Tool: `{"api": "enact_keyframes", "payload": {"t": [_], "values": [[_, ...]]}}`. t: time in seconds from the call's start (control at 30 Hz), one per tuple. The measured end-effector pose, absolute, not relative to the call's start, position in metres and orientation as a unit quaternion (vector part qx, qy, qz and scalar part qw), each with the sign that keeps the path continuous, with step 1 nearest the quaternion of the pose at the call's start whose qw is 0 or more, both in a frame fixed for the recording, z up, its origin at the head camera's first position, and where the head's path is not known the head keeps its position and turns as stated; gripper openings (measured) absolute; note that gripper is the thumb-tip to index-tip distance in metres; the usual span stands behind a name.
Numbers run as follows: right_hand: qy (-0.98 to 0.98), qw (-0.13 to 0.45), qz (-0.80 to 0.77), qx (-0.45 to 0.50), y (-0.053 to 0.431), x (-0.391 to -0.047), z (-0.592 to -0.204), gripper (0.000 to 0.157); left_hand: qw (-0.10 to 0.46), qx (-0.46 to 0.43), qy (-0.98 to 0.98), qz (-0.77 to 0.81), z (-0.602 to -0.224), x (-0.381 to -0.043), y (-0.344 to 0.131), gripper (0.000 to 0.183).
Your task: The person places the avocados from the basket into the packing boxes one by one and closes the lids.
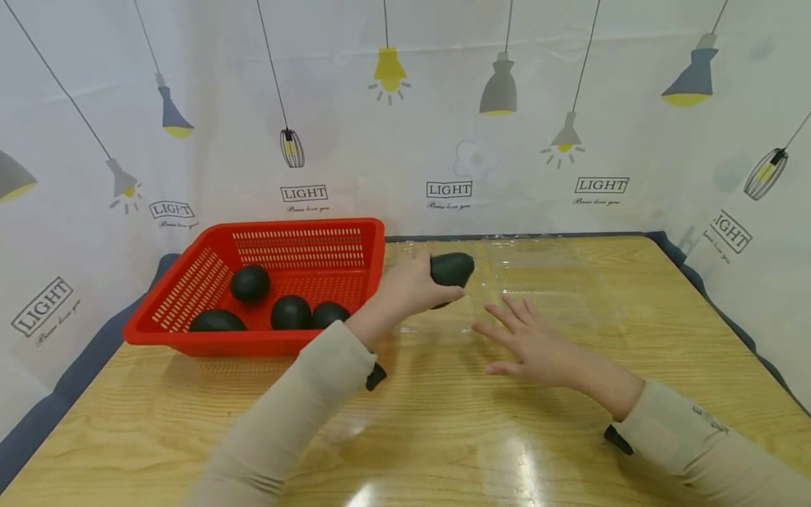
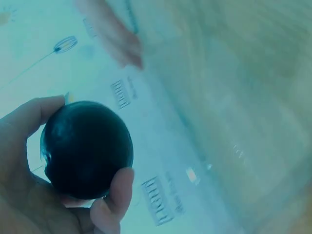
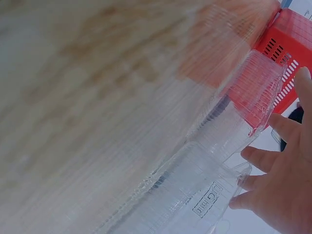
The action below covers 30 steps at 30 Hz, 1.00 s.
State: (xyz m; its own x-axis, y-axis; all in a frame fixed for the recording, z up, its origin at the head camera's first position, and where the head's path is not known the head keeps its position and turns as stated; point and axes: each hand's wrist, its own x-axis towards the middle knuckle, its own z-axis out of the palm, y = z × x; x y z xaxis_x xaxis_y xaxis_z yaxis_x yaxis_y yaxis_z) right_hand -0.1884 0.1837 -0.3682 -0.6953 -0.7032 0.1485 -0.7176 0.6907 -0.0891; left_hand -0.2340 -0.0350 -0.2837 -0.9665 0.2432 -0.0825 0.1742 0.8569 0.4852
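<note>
My left hand (image 1: 410, 287) grips a dark green avocado (image 1: 453, 269), fingers and thumb wrapped about its sides. In the left wrist view the rounded avocado (image 2: 87, 148) lies between thumb and fingers. Below it, a clear plastic clamshell container (image 1: 545, 301) lies opened out on the table, its two halves side by side. The avocado is held over the left half. With fingers spread, my right hand (image 1: 535, 346) hovers at the container's front side, holding nothing. The right wrist view has its fingertips right by the transparent container (image 3: 190, 190).
A red plastic basket (image 1: 253, 345) with slotted walls stands at the left, close to the container. Several avocados (image 1: 250, 284) lie in it. The wooden table (image 1: 431, 429) ends at a white curtain (image 1: 405, 155) printed with lamps.
</note>
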Motion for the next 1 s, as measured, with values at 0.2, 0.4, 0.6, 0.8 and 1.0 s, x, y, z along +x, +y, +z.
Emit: {"api": "enact_keyframes", "payload": {"t": [0.2,0.4,0.6,0.8,1.0], "values": [[-0.922,0.043,0.074,0.378,0.183,-0.188,-0.370,0.062,0.064,0.097,0.968,0.221,-0.313,-0.245,-0.008,0.063],[-0.923,0.038,0.086,0.374,0.183,-0.187,-0.370,0.063,0.096,0.052,0.984,0.142,-0.336,-0.255,0.010,0.068],[-0.922,0.041,0.091,0.374,0.182,-0.188,-0.370,0.064,0.122,0.033,0.985,0.118,-0.348,-0.263,0.018,0.069],[-0.924,0.033,0.087,0.371,0.182,-0.188,-0.370,0.063,0.141,0.035,0.980,0.136,-0.356,-0.263,0.017,0.071],[-0.924,0.029,0.094,0.369,0.181,-0.188,-0.370,0.062,0.141,0.036,0.977,0.159,-0.352,-0.261,0.015,0.070]]}}
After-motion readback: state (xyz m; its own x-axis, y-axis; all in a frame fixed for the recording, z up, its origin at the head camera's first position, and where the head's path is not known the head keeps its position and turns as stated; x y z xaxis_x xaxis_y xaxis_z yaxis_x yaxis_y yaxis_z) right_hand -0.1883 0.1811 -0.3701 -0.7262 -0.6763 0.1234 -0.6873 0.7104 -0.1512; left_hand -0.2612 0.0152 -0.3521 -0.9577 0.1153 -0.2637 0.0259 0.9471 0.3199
